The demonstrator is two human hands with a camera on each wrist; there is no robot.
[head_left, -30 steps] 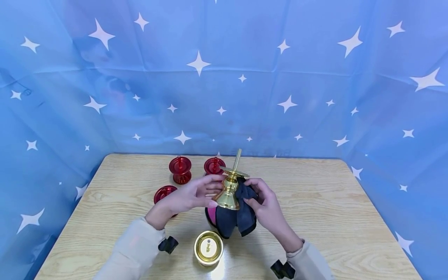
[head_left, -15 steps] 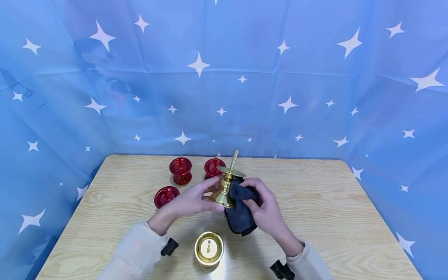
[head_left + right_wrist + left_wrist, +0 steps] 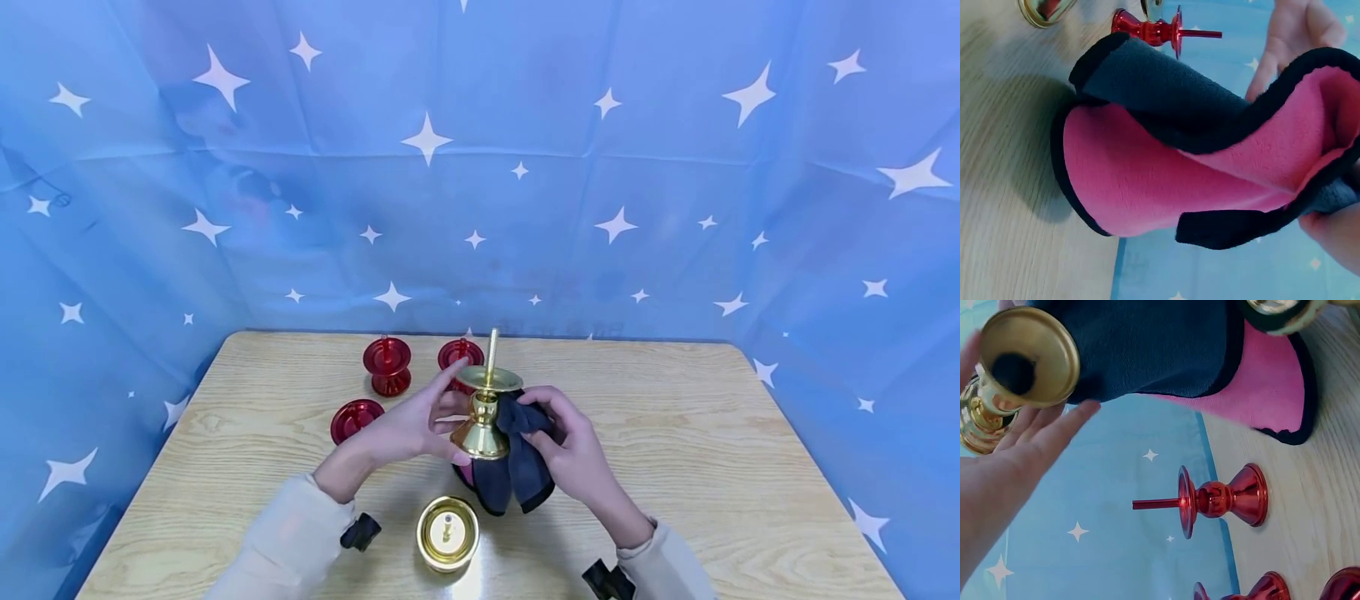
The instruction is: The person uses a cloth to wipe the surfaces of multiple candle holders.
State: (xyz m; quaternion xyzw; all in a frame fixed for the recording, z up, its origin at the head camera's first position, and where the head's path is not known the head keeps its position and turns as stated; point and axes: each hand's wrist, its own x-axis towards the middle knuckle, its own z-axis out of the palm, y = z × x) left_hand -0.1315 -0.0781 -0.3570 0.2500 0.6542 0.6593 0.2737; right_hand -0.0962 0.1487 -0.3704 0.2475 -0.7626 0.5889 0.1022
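Straightened since earlier: flared gold metal candlestick (image 3: 482, 440), pinched by left fingers (image 3: 447, 380), I judge for steadiness; right fingers (image 3: 551, 398) pinch folded navy-and-pink cloth (image 3: 492, 485).

A curtained-off booth: star-printed blue curtains (image 3: 547, 200) surround a wood-grain table (image 3: 690, 442).

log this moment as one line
left hand: holds gold candlestick | right hand: pinches dark cloth at its side | table: three red candlesticks, round gold item
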